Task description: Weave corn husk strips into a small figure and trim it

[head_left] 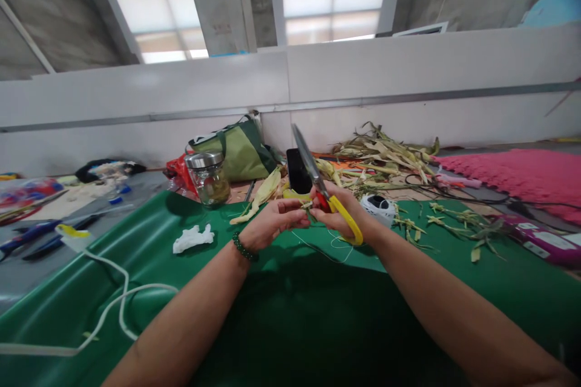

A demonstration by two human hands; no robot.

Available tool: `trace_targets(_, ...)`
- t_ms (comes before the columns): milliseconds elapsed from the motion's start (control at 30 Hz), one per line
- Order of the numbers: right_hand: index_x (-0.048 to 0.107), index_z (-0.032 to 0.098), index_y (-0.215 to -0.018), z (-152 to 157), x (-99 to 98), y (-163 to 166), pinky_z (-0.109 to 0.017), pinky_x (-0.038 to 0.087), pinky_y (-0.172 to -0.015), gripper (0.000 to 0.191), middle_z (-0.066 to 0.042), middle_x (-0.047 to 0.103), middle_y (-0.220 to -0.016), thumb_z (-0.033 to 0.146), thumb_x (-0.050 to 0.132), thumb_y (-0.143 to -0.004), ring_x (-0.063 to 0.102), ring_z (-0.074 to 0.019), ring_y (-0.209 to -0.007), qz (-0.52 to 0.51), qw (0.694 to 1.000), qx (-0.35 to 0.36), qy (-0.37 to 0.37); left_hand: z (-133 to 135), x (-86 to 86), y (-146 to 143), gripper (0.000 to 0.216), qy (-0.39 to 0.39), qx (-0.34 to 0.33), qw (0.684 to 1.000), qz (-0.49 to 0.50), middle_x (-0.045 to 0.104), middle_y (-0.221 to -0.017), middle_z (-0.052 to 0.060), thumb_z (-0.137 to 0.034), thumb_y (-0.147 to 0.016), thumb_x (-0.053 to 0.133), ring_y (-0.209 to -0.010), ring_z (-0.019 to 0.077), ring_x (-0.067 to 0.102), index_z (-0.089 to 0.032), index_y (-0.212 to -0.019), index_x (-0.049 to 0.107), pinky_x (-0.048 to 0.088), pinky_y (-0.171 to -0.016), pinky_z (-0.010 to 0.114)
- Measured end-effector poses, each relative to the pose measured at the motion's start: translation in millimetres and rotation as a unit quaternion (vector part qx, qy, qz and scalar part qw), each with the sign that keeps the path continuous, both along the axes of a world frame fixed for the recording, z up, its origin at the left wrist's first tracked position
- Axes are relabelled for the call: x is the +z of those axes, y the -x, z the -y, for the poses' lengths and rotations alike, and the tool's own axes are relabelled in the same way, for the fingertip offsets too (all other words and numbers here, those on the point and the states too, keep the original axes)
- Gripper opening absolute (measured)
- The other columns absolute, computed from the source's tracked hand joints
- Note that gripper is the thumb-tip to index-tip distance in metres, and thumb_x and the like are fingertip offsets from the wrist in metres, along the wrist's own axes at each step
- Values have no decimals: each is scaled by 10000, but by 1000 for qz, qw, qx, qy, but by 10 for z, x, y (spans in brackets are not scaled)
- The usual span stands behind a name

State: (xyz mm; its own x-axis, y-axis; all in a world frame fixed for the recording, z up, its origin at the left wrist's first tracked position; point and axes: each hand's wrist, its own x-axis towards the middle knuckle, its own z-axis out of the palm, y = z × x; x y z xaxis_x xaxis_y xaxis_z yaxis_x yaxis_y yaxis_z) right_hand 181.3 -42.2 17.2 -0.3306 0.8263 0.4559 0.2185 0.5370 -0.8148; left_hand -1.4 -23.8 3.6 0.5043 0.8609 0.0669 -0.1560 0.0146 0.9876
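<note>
In the head view my right hand (344,208) is closed round a pair of scissors (307,160) with yellow and red handles, the blades pointing up and away. Its fingertips meet those of my left hand (273,221) at a small greenish scrap of corn husk (307,205). My left thumb and fingers pinch that scrap; its exact shape is too small to make out. White thread (324,252) curls on the green mat (290,302) under my hands. Beside my right wrist stands a spool of white thread (380,208). A phone (297,172) is propped up behind the scissors.
Several knotted husk pieces (458,217) lie to the right, near a purple package (540,240). Dry husks (385,151) are heaped at the back. A glass jar (209,178), a green bag (247,151), white crumpled tissue (193,239) and a white cable (122,290) are on the left.
</note>
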Motion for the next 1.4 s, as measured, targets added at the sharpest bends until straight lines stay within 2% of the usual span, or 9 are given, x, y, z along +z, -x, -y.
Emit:
trace_targets(133,514,198,-861,-4,19,-32,-235,430,-571,230,30,542,-695,262,665,-698,504,-107,-617,58,998,-2,-36,-3,-2,19,304,-7,22,1000,-6,696,-761,23,-314,-572,865,-683,123,635,-141,-774,717,489,-702,252)
trace_targets(367,498,198,-852,-91,-33,-28,-237,411,-562,282,43,514,-654,306,691,-676,489,-107,-592,30,999,-9,16,0,-6,12,370,36,18,999,12,728,-795,36,-298,-532,891,-696,153,693,-149,-802,686,492,-678,250)
trace_targets(467,484,206,-839,-81,-24,-32,-236,391,-534,334,47,482,-651,416,698,-695,456,-101,-564,8,999,-26,38,-13,19,46,382,42,39,998,36,731,-760,40,-288,-536,892,-696,164,699,-147,-817,673,499,-655,246)
trace_targets(567,483,229,-928,-28,19,-92,-251,408,-532,397,16,520,-731,556,626,-754,485,-125,-600,9,999,17,43,-51,57,109,332,41,80,994,69,733,-759,45,-247,-570,874,-718,153,693,-135,-818,684,509,-656,226)
trace_targets(667,500,240,-987,10,64,-185,-298,467,-632,460,-45,578,-889,652,535,-786,551,-174,-743,60,996,71,5,-92,102,175,242,27,122,985,116,720,-729,25,-189,-597,848,-676,109,667,-130,-771,691,511,-641,189)
trace_targets(800,519,225,-1035,-8,83,-267,-341,470,-774,476,-65,577,-976,643,524,-809,554,-204,-870,137,988,61,-24,-109,176,258,181,19,158,971,180,697,-676,3,-147,-633,813,-615,86,646,-135,-755,680,507,-581,162)
trace_targets(933,551,200,-906,-7,120,-277,-295,445,-640,494,-42,551,-821,680,490,-811,506,-170,-719,185,980,66,-19,-108,244,343,135,16,178,961,210,694,-669,5,-138,-670,783,-614,87,653,-136,-730,661,525,-605,171)
trace_targets(1133,554,205,-740,61,189,-245,-243,351,-458,534,-1,475,-618,724,449,-811,411,-116,-531,164,982,95,-20,-141,254,395,162,-8,200,963,182,692,-654,5,-132,-624,808,-601,80,642,-120,-726,683,520,-636,176)
trace_targets(1400,548,203,-692,82,131,-229,-225,290,-367,447,9,462,-534,609,478,-867,360,-86,-426,169,983,64,33,-153,227,362,209,-33,223,959,173,693,-666,-9,-167,-561,846,-635,72,635,-129,-689,685,502,-672,182)
